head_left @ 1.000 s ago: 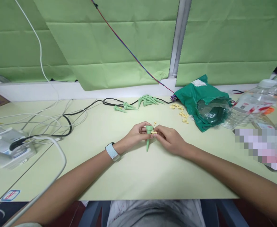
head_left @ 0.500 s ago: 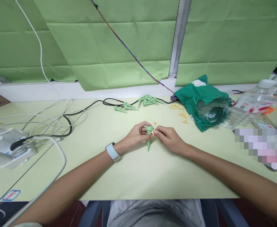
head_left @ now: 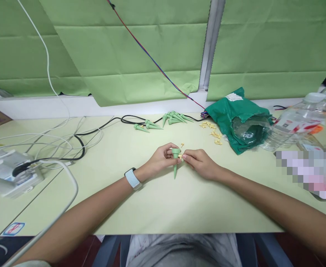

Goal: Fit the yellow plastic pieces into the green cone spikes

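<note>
Green paper [head_left: 140, 55] covers the wall, creased, in several overlapping sheets; red and blue wires [head_left: 154, 63] run down across it. Pale desk [head_left: 163, 207] below, carrying everything else. Green plastic bag [head_left: 229, 115] at the far right of the desk, mouth open, clear plastic showing inside. Clear bottles [head_left: 293, 120] just right of the bag, white caps, red on the label. White power strip [head_left: 15, 178] at far left, black plug in it, white cables [head_left: 60, 142] tangled around. Black cable [head_left: 82, 146] loops from there along the back of the desk. Left hand [head_left: 163, 157] and right hand [head_left: 200, 163] meet over the middle of the desk. Left wears a wristband [head_left: 133, 178], light blue. Green spikes [head_left: 174, 118] lie in a group at the back, a few more just left of them. Held spike [head_left: 175, 161]: upright, wide end up, point down, left fingers closed round it. Right fingers pinched on a small yellow peg [head_left: 180, 157] at the side of the spike; whether it is inserted, cannot tell. Yellow pegs [head_left: 213, 131] scattered left of the bag. Single loose peg [head_left: 182, 145] just beyond the fingertips
</note>
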### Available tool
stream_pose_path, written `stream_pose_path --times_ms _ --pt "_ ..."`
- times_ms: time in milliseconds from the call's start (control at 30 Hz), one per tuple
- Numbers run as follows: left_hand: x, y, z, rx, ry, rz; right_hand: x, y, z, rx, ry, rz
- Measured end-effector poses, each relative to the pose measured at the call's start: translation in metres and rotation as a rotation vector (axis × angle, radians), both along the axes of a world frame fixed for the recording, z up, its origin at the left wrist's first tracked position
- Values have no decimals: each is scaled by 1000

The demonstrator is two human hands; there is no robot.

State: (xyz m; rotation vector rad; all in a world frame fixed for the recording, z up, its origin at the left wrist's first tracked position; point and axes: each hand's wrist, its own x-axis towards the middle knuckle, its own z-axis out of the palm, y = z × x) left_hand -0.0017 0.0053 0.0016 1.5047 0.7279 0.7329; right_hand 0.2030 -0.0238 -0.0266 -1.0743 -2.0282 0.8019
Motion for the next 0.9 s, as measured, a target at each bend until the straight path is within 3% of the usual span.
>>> stream_pose_path --times_ms 67,233,333,500,733,900 --pt "0 0 0 0 1 -5 1 1 -1 34 -16 14" --pt "-1 1 2 -16 -1 -25 3 0 -3 341 -119 -7" --pt "-1 1 1 -23 -8 -25 4 0 -4 420 -144 -6" --pt "-1 3 -3 -24 -5 -36 2 0 -5 355 -102 -42" --pt "-3 3 -3 -1 -14 -39 -5 -2 4 -10 33 -81" --pt "-2 1 2 -23 -14 -29 -4 -5 7 190 -72 -83"
